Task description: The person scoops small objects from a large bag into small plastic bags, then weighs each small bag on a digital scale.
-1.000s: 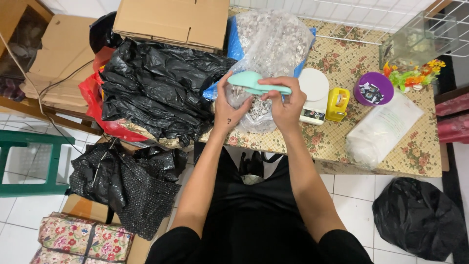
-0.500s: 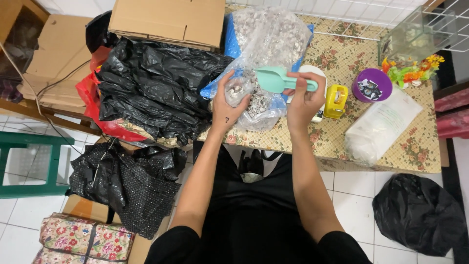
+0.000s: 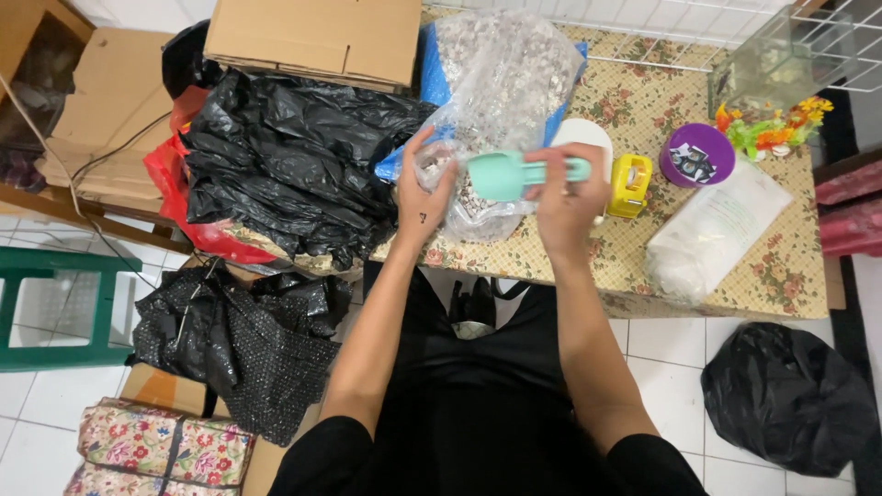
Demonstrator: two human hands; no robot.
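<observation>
A mint-green plastic scoop is held level above the near edge of the worktop, its bowl pointing toward a small clear bag of pebbles. The right hand has its grip pressed around the scoop's handle; the left hand pinches the small bag's mouth beside the scoop's bowl. Just behind both hands slumps one large clear sack of mixed gravel, resting on a blue bag and filling the space between the hands and the far edge of the worktop.

To the right of the scoop stand one white round scale, partly hidden by the right hand, one yellow tape dispenser and one purple round tub. Nearer the edge lies one stack of clear plastic bags, with one bunch of artificial plants behind it.

To the left, a heap of black plastic bags crowds the worktop's corner under one cardboard box. On the tiled floor sit two more black bags, one on each side of the person, a green stool and a floral box.
</observation>
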